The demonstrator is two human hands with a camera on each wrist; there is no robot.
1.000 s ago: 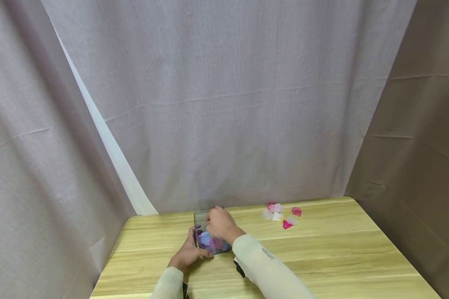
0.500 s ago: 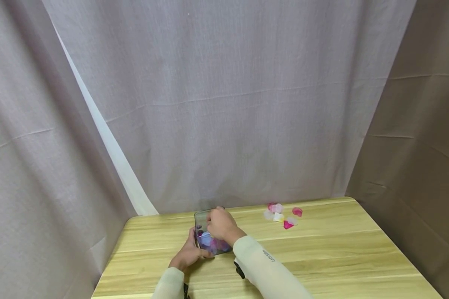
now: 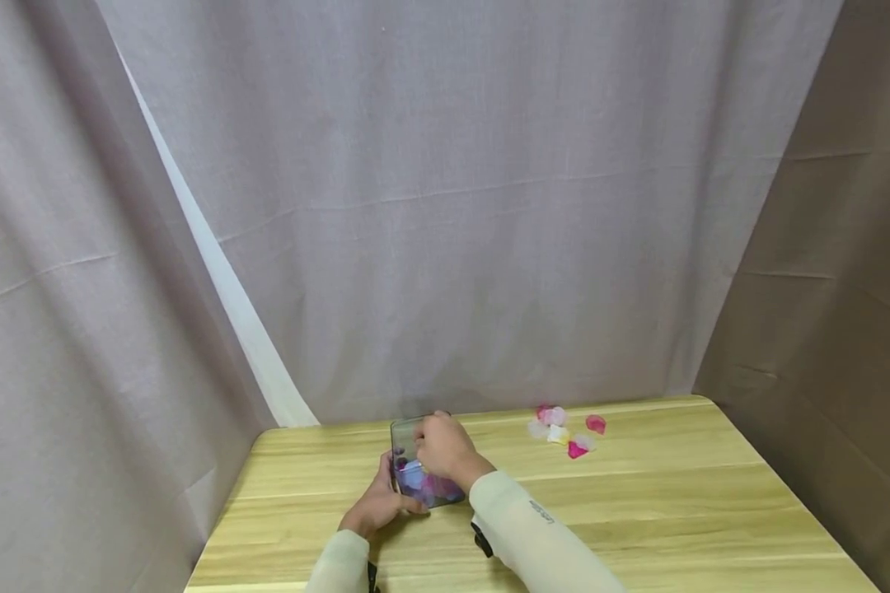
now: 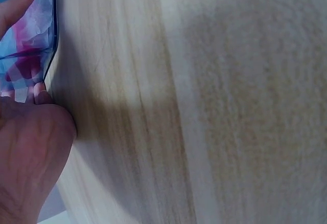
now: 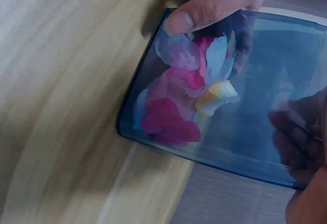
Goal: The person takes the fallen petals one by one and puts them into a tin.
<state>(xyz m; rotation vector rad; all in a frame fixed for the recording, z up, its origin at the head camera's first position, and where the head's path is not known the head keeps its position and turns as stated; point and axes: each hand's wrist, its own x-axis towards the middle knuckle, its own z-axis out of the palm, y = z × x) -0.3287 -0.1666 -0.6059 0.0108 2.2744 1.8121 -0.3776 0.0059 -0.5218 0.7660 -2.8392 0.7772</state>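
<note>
A tinted see-through container (image 3: 406,436) stands near the table's back edge, with pink, white and blue petals (image 5: 171,116) in its lower part. My left hand (image 3: 381,504) grips its lower left side, thumb across the near wall and fingers behind. One white petal with a yellow edge (image 5: 219,97) lies a little apart from the others inside. My right hand (image 3: 445,447) is over the container's top, its bent fingers (image 5: 294,137) showing through the tinted wall near the mouth. I cannot tell whether they hold anything.
Several loose petals (image 3: 558,433), pink, white and yellow, lie on the wooden table (image 3: 675,486) to the right of the container. Behind the table hangs a grey curtain (image 3: 489,247), with more curtain on both sides.
The head view has shifted slightly, so everything sits a little further right. Both hands keep the same place on and over the container, and the loose petals lie as before.
</note>
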